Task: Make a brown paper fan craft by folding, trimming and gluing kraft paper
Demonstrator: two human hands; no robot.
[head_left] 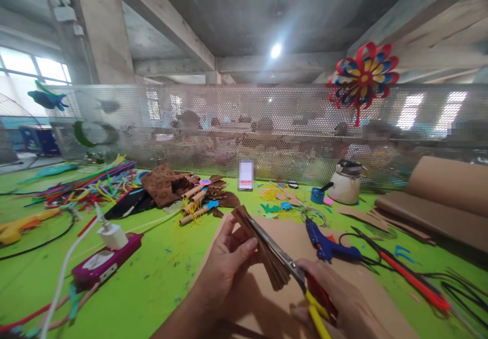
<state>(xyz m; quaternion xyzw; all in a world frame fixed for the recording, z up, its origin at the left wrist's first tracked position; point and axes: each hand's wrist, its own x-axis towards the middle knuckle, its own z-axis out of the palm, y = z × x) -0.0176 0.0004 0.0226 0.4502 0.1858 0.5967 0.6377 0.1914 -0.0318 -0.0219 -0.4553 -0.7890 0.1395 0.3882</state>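
two hands: left hand (229, 260) grips one pleated cardboard fan (263, 247); right hand (335, 298) grips one scissors (293, 268).

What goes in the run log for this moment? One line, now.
left hand: holds folded brown paper | right hand: holds scissors, blades along paper | beside: blue glue gun | surface: green table

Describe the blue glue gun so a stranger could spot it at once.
Start at the green table, then the tan cardboard sheet under the hands. The glue gun lies at the sheet's right edge, just beyond the scissors. It is the only solid blue pistol-shaped tool, trailing a black cord.
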